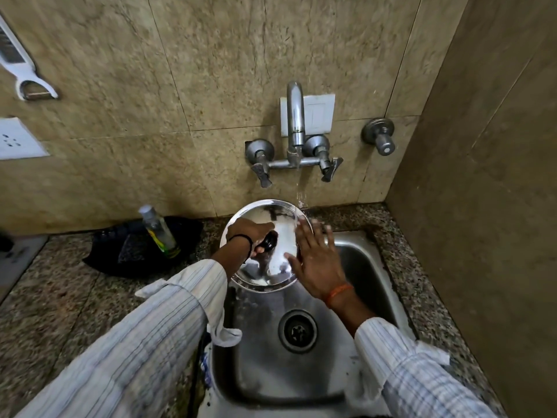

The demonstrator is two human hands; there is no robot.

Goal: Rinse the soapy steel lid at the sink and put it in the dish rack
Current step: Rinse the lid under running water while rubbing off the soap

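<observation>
Steel lid [272, 236]: held over the back left corner of the sink [271, 369], tilted with its far rim raised toward the wall; it touches neither basin nor worktop [60, 297].
Reason for tilt: judged to let the stream strike near the upper right rim and run down across the surface, carrying soap off the low edge into the basin.
Water stream [301, 194]: falling from the tap spout [294, 116] and meeting the lid at its far right edge.
Knob [268, 241]: black, at the centre of the lid, facing the person.
Left hand [248, 232]: closed around the knob, carrying the lid's full weight; wrist bent inward, forearm reaching in from the lower left, sleeve pushed back.
Reason for knob grip: judged to keep the whole steel face free for water and for the other hand.
Right hand [316, 263]: open, fingers spread and flat, palm against the lid's right side; holds nothing. Fingertips are blurred, so exact contact there cannot be told.
Right forearm: enters from the lower right, crossing above the drain [297, 330].
Soap residue: no suds can be made out on the lid.
Dish rack: not in view.
Bottle [158, 230]: stands on a dark cloth [120, 254] on the worktop left of the sink, apart from the lid.
Task stage: rinsing under way; racking not yet done.
</observation>
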